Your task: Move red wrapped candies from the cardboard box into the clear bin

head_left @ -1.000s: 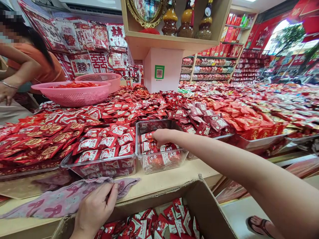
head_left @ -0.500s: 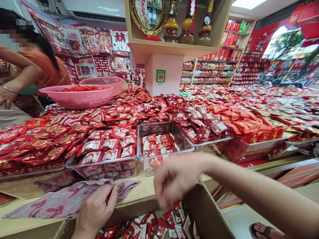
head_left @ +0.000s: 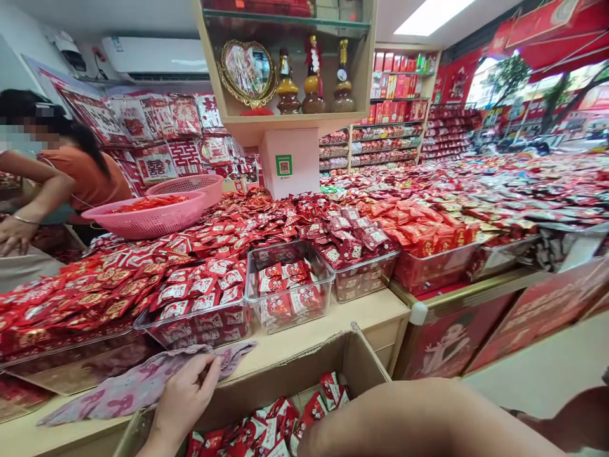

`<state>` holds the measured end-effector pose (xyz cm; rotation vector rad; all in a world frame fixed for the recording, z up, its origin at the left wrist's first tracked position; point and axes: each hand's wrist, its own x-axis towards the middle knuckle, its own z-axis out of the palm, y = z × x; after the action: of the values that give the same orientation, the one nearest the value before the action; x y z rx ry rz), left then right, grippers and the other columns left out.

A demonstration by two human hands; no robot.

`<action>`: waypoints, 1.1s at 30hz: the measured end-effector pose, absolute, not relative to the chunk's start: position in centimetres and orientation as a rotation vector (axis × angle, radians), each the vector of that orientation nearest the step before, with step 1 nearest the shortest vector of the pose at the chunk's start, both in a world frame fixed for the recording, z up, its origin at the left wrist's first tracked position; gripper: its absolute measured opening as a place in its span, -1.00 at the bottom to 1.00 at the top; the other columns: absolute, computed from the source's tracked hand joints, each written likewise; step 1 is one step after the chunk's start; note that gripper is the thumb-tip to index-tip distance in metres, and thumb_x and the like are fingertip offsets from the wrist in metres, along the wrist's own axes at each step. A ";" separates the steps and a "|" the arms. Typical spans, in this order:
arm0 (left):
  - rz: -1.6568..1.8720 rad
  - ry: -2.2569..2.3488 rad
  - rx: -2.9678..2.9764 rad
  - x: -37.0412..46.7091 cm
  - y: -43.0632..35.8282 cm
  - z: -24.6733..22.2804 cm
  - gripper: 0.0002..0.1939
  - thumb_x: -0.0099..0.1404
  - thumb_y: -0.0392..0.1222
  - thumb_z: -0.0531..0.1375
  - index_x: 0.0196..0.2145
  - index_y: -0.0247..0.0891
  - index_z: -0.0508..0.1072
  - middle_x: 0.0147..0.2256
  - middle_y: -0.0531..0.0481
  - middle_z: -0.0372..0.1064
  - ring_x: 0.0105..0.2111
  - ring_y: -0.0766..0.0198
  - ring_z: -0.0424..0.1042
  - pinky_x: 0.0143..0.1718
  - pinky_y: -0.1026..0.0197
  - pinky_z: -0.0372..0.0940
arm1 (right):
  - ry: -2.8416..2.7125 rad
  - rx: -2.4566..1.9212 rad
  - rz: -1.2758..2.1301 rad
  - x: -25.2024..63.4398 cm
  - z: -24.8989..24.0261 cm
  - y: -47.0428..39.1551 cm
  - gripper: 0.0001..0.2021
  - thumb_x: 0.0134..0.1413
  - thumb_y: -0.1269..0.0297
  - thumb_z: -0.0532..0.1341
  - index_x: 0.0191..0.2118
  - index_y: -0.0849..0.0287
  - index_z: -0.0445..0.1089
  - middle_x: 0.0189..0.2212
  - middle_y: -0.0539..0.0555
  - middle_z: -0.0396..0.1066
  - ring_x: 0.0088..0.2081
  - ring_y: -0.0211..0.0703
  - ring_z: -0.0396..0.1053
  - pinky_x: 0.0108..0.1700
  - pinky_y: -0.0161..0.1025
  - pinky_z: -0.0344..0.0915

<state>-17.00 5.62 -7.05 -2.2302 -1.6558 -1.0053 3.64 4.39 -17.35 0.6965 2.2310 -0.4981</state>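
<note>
My left hand (head_left: 190, 393) rests at the far rim of an open cardboard box (head_left: 271, 381), beside a pink-and-grey cloth (head_left: 137, 387). Its fingers are curled in and the thumb lies against them; whatever they may grip is hidden. My right arm (head_left: 399, 419) reaches down into the box, over small red-and-white candy packets (head_left: 271, 425). The right hand's fingers are blurred and cut off at the lower edge. Behind the box, a clear plastic bin (head_left: 290, 311) holds similar packets, with space above them.
A fuller clear bin (head_left: 200, 311) of red-and-white packets stands left of that bin, and one of dark red packets (head_left: 366, 266) to its right. Pink baskets (head_left: 152, 219) stand at the back left, near a person in orange (head_left: 90, 171). A shelf pillar (head_left: 295, 165) rises behind.
My right hand has dropped from above the box's far edge down into the box. The left hand stays beside the cloth. The view has tilted up and shifted right.
</note>
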 end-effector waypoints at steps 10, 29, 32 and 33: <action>-2.010 -2.383 -2.257 -11.0 2.7 -3.1 -0.59 0.15 0.09 -0.01 -0.18 -0.25 0.29 -0.30 -0.07 0.39 -0.35 0.22 0.40 -0.34 0.19 0.32 | 2.950 1.113 -1.137 9.2 -2.8 6.6 -0.90 -0.20 0.40 0.19 -0.44 0.22 0.38 -0.51 0.03 0.42 -0.44 -0.25 0.35 -0.42 -0.36 0.25; -2.000 -2.716 -2.094 -4.6 2.0 -2.7 -0.51 0.09 0.26 -0.09 -0.53 -0.23 0.28 -0.79 0.11 0.22 -0.83 0.34 0.18 -0.79 0.31 0.02 | 3.183 1.695 -1.894 8.3 -3.7 5.8 -0.66 0.01 0.07 0.04 -0.61 0.21 0.12 -0.67 -0.08 0.10 -0.59 -0.39 0.03 -0.53 -0.40 0.02; -2.117 -2.918 -2.054 -5.2 1.8 -2.8 -0.44 0.10 0.28 -0.15 -0.43 -0.27 0.34 -0.71 0.07 0.29 -0.82 0.39 0.17 -0.78 0.34 -0.01 | 3.499 1.616 -1.131 9.1 -4.0 5.9 -0.69 0.05 0.12 0.02 -0.57 0.22 0.21 -0.61 0.00 0.23 -0.54 -0.35 0.12 -0.46 -0.36 0.06; -2.272 -2.964 -2.036 -5.3 1.7 -2.7 -0.44 0.12 0.27 -0.16 -0.37 -0.27 0.34 -0.66 0.06 0.32 -0.78 0.39 0.20 -0.76 0.35 0.02 | 3.587 1.500 -0.909 9.3 -4.0 5.9 -0.71 0.07 0.15 0.01 -0.55 0.21 0.24 -0.58 0.03 0.27 -0.49 -0.32 0.15 -0.41 -0.34 0.09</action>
<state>-5.28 1.73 -2.73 -2.0358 -2.9636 -2.2718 9.31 5.91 -4.00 1.4996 3.5873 -0.9093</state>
